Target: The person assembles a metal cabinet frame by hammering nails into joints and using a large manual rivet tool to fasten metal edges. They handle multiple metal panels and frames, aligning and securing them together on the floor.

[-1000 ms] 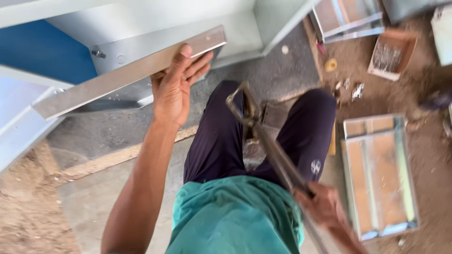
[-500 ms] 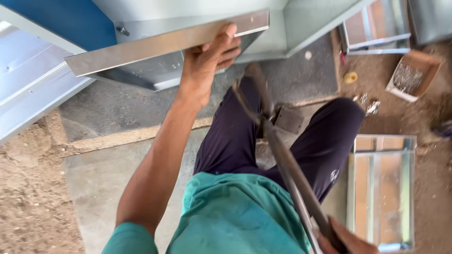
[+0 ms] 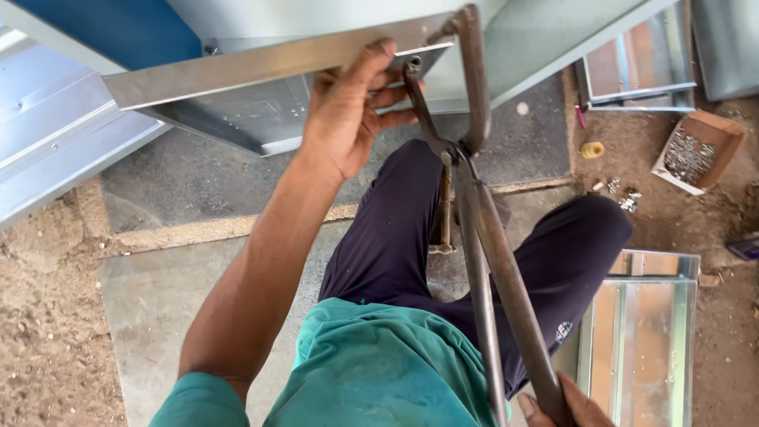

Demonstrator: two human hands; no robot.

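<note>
A flat metal strip (image 3: 269, 67) is gripped near its right end by the left hand (image 3: 348, 111), thumb on top, fingers curled underneath, so the hand is pressed together around it. The strip sits up top, running left to right in front of a grey sheet-metal box (image 3: 261, 126).

Long-handled tongs (image 3: 474, 229) are held at the bottom by the right hand (image 3: 557, 407), which is mostly cut off by the frame edge; the fingers look wrapped on the handles, but how tight can't be told. The tong jaws are spread around the strip's right end, one arm above and one below, just beside the left fingertips.

Off to the right, a small cardboard box (image 3: 700, 150) of metal bits is seen on the dirt, with a yellow spool (image 3: 591, 149) near it. A shiny tray (image 3: 640, 340) is lying beside the right leg.
</note>
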